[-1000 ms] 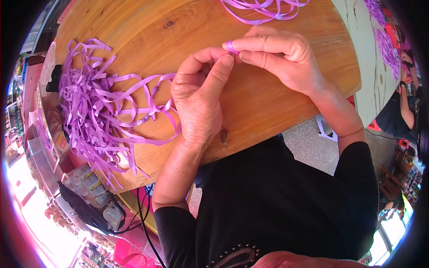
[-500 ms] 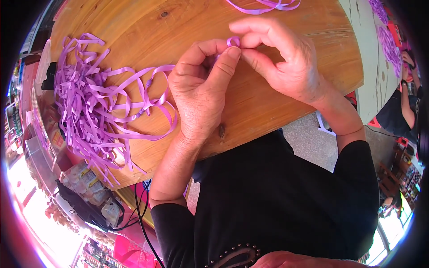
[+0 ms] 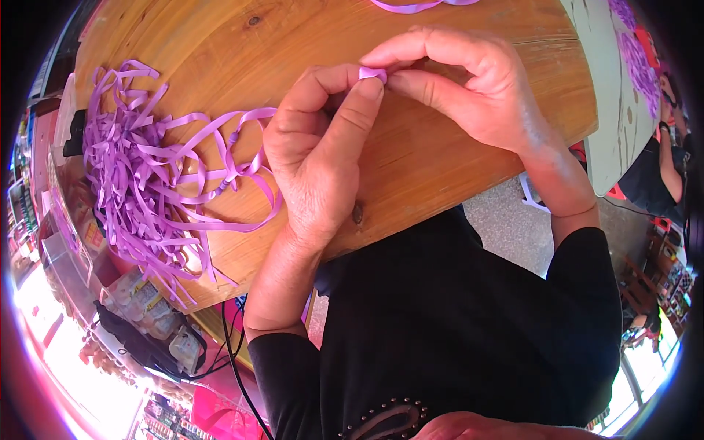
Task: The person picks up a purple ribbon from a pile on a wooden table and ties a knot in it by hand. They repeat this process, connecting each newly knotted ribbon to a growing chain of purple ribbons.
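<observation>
A small fold of purple ribbon (image 3: 372, 74) shows between my two hands, above the wooden table. My left hand (image 3: 323, 139) pinches it between thumb and forefinger, with the other fingers curled in. From the right, my right hand (image 3: 469, 88) meets the ribbon with its thumb and forefinger closed on its end; the exact grip is too small to see fully. Left of my left hand lies a tangled heap of purple ribbons (image 3: 136, 183), its long loops reaching close to my wrist. A few darker wrapped knots show on those loops.
The round-edged wooden table (image 3: 440, 176) lies under my hands. Another loop of purple ribbon (image 3: 418, 7) rests at its far edge. A white table (image 3: 605, 88) with more ribbon stands to the right, where another person's arm (image 3: 669, 165) shows. Clear bins and black cables line the left.
My right forefinger has come down onto the ribbon, closing the gap to my thumb. The ribbon's loop now looks flatter. Both hands sit slightly farther left in view.
</observation>
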A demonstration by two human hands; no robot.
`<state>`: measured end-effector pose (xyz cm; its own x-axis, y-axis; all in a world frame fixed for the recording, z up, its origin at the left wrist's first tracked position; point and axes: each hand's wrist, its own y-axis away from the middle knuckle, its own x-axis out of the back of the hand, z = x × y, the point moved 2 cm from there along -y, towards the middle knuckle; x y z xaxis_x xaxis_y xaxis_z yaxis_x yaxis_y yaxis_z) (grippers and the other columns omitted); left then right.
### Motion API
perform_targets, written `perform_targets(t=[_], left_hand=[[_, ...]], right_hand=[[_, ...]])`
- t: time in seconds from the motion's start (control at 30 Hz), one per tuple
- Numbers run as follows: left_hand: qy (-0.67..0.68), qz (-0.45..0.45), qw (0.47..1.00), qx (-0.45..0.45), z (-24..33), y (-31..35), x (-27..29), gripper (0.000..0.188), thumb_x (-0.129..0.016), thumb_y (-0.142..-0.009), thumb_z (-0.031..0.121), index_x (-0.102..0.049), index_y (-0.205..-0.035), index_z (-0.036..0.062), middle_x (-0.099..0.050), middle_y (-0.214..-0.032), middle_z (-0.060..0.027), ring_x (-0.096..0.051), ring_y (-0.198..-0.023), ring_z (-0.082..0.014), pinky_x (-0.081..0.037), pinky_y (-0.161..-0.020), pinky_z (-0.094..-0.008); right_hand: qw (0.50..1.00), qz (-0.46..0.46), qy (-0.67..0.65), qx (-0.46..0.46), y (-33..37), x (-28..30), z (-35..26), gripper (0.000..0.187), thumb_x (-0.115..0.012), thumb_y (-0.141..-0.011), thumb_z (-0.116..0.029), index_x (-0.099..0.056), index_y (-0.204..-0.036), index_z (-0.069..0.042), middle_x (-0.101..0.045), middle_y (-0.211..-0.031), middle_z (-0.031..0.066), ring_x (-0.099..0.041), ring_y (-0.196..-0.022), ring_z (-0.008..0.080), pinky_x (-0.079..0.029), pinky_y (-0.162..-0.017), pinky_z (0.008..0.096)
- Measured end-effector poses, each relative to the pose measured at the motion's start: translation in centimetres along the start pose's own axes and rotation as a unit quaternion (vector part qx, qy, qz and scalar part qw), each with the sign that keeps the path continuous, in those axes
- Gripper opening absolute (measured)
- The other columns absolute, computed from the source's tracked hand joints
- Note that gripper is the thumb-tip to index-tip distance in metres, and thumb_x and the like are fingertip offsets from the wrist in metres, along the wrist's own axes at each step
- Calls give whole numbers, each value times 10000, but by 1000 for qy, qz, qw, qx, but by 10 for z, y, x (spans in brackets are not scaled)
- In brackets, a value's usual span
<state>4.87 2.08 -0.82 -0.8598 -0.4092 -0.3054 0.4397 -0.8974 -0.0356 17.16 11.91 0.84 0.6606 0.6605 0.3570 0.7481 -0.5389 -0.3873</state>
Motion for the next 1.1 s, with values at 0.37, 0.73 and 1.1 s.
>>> perform_targets(t=[0.37, 0.73, 1.1], left_hand=[[-50, 57, 994, 81, 5, -1, 3, 88, -658, -840, -1, -658, -924, -27, -600, -757, 25, -491, -675, -16, -409, -630, -152], [85, -6, 979, 183, 1, -8, 12, 127, -685, -816, 22, -656, -930, -26, -611, -757, -8, -490, -628, -43, -375, -569, -164], [39, 32, 992, 115, 3, -8, 11, 109, -669, -835, 46, -639, -912, -25, -595, -776, 28, -493, -665, -18, -383, -602, -143]], right_hand=[[937, 20, 263, 228, -3, 13, -25, 221, -697, -739, -70, -669, -951, -11, -635, -835, 87, -606, -749, 213, -481, -653, 306], [552, 36, 449, 702, -40, 26, 11, 199, -679, -731, -10, -666, -923, 43, -636, -854, 132, -619, -743, 230, -493, -607, 278], [990, -14, 124, 65, -19, 24, -22, 170, -756, -720, -52, -670, -865, -28, -629, -787, 89, -612, -696, 219, -479, -587, 274]])
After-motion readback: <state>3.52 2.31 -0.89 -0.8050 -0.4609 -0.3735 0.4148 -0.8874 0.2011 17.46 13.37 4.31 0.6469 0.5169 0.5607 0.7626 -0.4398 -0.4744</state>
